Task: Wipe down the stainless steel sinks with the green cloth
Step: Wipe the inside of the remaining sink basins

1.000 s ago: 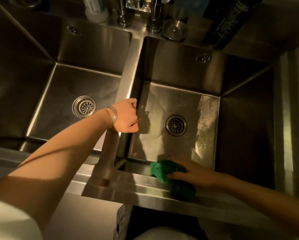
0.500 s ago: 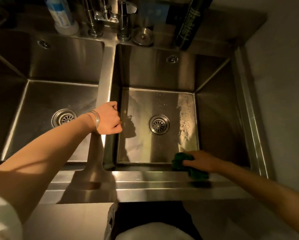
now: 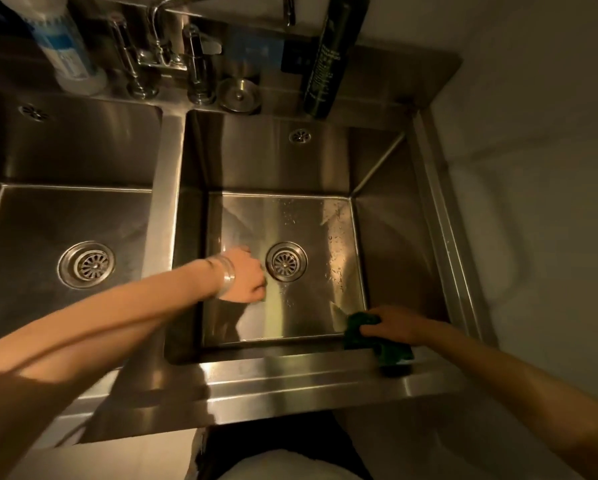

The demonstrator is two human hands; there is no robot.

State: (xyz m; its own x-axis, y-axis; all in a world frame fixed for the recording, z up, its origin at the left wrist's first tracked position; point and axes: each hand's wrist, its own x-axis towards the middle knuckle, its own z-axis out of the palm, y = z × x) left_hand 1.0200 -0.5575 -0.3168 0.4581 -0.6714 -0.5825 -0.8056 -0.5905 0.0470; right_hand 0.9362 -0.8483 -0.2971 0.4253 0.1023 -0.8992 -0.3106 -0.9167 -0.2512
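Head view, looking straight down: the right hand (image 3: pixel 396 325) sits at the near right corner of the right sink (image 3: pixel 387 244), fingers curled over the green cloth (image 3: pixel 363 329) and pressing it against the near wall, with part of the cloth draped over the front rim (image 3: pixel 290 379). The right forearm comes in from the near right, low across that rim.

The left hand (image 3: pixel 244 275) reaches out over the right sink, hanging in a loose fist just left of the drain (image 3: pixel 286 261); its fingers are curled in and hold nothing that shows. Silver bangles (image 3: pixel 225 277) ring that wrist, and the left arm crosses the divider (image 3: pixel 160 216) between the two basins.

Labels now: a tall dark bottle (image 3: pixel 328 57) stands on the far ledge with pale lettering down its side, too blurred to read. A white bottle with a blue label (image 3: pixel 60 46) stands far left; its print cannot be read either.

Containers: the right sink carries water droplets on its floor to the right of the drain. The left sink (image 3: pixel 65 216) shows its own drain (image 3: pixel 86 264). The faucet (image 3: pixel 173 46) rises from the far ledge between the basins, with a round metal stopper (image 3: pixel 239 95) lying just beside it.
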